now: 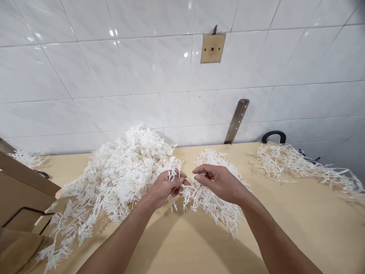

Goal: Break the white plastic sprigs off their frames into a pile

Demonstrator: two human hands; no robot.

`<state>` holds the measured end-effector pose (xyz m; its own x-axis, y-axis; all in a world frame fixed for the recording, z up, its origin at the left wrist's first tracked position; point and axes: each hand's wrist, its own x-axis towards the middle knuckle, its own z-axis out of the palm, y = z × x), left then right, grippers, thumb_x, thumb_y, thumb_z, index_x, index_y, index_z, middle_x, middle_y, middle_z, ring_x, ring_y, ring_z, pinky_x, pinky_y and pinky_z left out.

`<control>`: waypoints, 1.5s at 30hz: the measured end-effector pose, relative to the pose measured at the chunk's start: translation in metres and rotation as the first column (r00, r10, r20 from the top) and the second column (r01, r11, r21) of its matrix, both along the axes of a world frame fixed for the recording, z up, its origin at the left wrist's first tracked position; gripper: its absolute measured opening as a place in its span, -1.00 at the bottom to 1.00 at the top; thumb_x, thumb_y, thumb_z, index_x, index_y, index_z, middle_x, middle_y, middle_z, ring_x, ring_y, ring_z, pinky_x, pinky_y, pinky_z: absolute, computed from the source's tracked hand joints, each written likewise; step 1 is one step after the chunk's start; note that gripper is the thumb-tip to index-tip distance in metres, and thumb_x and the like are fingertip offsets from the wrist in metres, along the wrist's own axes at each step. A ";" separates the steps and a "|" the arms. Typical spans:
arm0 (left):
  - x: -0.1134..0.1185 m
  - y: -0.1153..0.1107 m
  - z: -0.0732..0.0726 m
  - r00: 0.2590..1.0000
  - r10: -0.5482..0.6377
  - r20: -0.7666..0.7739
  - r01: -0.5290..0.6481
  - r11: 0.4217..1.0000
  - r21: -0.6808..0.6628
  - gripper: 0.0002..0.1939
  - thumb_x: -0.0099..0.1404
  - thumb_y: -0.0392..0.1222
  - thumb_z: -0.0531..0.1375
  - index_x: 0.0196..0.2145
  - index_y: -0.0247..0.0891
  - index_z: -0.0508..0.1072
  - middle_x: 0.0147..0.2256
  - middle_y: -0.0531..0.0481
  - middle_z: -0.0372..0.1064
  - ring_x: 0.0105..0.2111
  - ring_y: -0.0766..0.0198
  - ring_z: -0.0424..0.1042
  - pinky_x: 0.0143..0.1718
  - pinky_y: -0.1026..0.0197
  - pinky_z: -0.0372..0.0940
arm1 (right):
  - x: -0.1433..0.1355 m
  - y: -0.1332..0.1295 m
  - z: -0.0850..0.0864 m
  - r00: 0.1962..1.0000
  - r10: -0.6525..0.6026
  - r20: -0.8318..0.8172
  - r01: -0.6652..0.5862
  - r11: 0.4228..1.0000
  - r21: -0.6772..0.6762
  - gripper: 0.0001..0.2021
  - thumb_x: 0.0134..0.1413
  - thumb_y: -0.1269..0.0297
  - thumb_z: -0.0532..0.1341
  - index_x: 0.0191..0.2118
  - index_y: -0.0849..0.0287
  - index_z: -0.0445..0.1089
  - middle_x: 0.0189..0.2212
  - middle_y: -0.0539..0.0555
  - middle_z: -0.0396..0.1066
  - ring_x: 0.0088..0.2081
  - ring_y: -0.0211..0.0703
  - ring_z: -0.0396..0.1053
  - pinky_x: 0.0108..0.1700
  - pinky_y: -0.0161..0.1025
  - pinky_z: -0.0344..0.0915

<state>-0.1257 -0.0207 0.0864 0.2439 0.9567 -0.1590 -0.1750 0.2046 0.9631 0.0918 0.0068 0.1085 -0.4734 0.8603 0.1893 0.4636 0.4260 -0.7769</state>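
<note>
My left hand [167, 187] is closed around a white, branching plastic sprig [172, 173], whose forked tips stick out above and below the fingers. To its right, my right hand [221, 180] is curled with thumb and index finger brought close. A bit of white shows between them, too small to name. More white twigs [189, 194] hang in the gap between the two hands. Under my right hand lies a small heap of white sprigs [225, 211]. A much larger heap of white sprigs [122, 171] spreads out to the left of my left hand.
Thin bare white stems [302, 163] lie tangled at the right, near a black curved handle [273, 133]. Cardboard boxes [25, 190] stand at the left edge of the wooden table [299, 224]. A metal strip [237, 121] leans against the tiled wall [114, 68].
</note>
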 end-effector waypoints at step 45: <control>-0.004 -0.002 0.011 0.992 -0.122 0.040 0.123 0.992 -0.020 -0.65 0.11 0.01 0.38 -0.43 -0.37 0.46 -0.43 -0.09 0.43 -0.42 0.24 0.45 -0.31 0.20 0.35 | 0.016 -0.006 0.008 0.948 -0.187 -0.256 0.174 0.982 -0.071 -0.62 0.10 -0.10 0.23 -0.31 0.16 0.49 -0.53 0.01 0.38 -0.63 -0.36 0.11 -0.62 -0.35 0.09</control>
<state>-0.1296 -0.0226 0.0977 0.3651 0.9156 -0.1687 -0.1840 0.2486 0.9510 0.1080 0.0012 0.1162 -0.2487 0.9378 0.2422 0.3083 0.3137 -0.8981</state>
